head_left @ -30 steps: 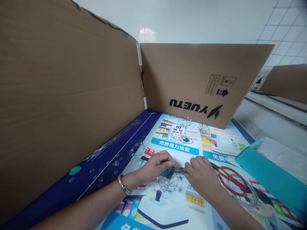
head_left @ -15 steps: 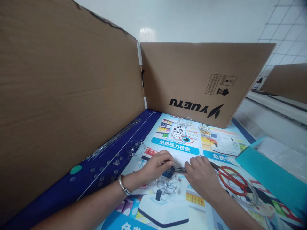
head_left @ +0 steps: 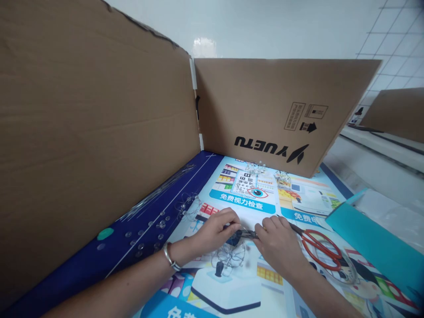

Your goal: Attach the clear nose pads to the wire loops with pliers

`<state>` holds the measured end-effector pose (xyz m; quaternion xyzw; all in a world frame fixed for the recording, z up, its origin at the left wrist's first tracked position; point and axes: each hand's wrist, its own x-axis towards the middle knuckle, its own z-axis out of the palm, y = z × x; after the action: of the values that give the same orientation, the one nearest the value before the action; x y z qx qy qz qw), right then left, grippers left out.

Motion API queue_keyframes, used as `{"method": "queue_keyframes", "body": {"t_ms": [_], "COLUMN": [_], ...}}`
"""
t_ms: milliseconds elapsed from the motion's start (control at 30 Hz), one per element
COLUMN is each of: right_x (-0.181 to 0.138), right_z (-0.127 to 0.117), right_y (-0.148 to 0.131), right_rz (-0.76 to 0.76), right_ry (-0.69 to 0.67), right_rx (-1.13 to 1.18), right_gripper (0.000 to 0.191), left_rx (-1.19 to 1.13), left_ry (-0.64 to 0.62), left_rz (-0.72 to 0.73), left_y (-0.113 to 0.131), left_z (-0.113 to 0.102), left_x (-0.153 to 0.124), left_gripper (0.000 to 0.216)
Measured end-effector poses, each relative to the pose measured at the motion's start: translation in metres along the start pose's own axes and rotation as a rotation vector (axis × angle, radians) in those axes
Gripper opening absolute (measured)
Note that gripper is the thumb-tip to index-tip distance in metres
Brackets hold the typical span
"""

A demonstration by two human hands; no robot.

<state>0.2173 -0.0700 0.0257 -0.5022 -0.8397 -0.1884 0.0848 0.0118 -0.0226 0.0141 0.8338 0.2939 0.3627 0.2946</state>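
My left hand (head_left: pixel 217 230), with a metal bangle at the wrist, is closed in a pinch on thin wire. My right hand (head_left: pixel 277 239) is wrapped round a pair of pliers (head_left: pixel 249 234); their handles are mostly hidden in the palm. The plier jaws point left and meet the wire close to my left fingertips. Just below both hands lies a looped wire piece (head_left: pixel 232 256), flower-like in outline. Whether it is joined to the pinched wire I cannot tell. Red-handled scissors (head_left: pixel 320 249) rest beside my right hand, their blades partly hidden behind it.
Cardboard panels (head_left: pixel 285 97) stand at the back and left. Along the left lie straight wires (head_left: pixel 159 190) and several clear discs (head_left: pixel 141 246). Other wire pieces (head_left: pixel 188 205) sit on the printed sheet. A coil of clear cord (head_left: pixel 351 269) and a teal box (head_left: pixel 374 238) are at right.
The pliers' jaws have shifted very slightly beside my left fingertips. Both hands keep nearly the same place and grip.
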Motion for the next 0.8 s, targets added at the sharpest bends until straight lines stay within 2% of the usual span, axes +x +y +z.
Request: {"method": "queue_keyframes", "body": {"t_ms": [167,433,567,800], "right_x": [-0.0006,-0.0002,-0.0007,-0.001], "right_z": [0.0013,0.0013,-0.0021,-0.0065], "right_y": [-0.0011,0.0032,0.0052,0.0037], "right_rz": [-0.008,-0.14,-0.216,-0.249], "right_ry": [-0.016,0.034,0.041,0.032], "right_rx": [0.008,-0.084,-0.154,-0.226], "right_gripper": [0.012,0.006,0.012,0.017], "left_rx": [-0.037,-0.033,-0.019,0.026], "left_ry": [-0.024,-0.066,-0.097,-0.119], "left_rz": [0.001,0.051,0.08,0.065], "left_y": [-0.0021,-0.0007,0.0016,0.0035], "left_z": [0.0002,-0.0008,-0.0009,-0.0012], "left_x": [-0.0005,-0.0005,-0.0017,-0.0005], "left_gripper": [0.016,0.018,0.014,0.012]}}
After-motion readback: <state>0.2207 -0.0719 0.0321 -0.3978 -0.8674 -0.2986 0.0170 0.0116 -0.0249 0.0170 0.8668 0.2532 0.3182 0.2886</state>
